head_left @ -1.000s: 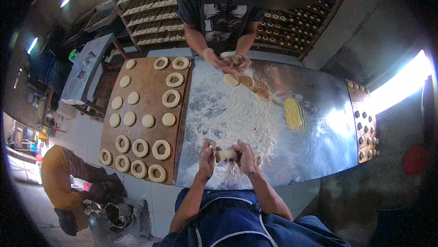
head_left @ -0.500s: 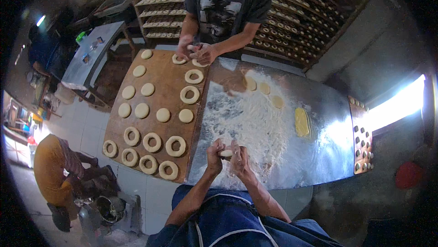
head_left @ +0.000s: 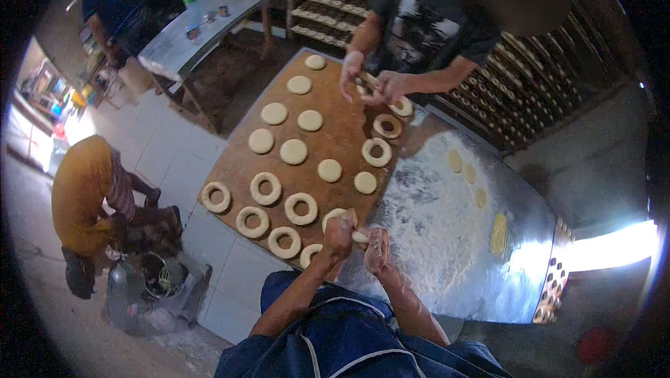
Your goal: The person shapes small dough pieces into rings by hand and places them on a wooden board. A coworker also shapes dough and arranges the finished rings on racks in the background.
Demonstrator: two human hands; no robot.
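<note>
My left hand (head_left: 340,237) and my right hand (head_left: 377,251) are close together near the front edge of the table. Both are closed on a pale piece of dough (head_left: 360,237), stretched between them; most of it is hidden by the fingers. Under and beside my left hand lies a wooden board (head_left: 349,123) with dough rings (head_left: 301,208) along its near side. One ring (head_left: 334,219) is partly covered by that hand. Several flat dough rounds (head_left: 293,152) rest farther up the board. Flour (head_left: 433,210) is spread over the metal table to the right of my hands.
Across the table a person holds a dough ring (head_left: 366,83) over the board's far edge. Thin dough discs (head_left: 470,173) and a yellow slab (head_left: 498,233) lie on the metal table (head_left: 520,284). Another person (head_left: 87,189) bends beside a metal bowl (head_left: 162,275) at left. Racks (head_left: 328,8) stand behind.
My view has swung left. My hands, still closed on the dough, are now at the board's near right corner. The person opposite now holds a ring-shaped piece between both hands.
</note>
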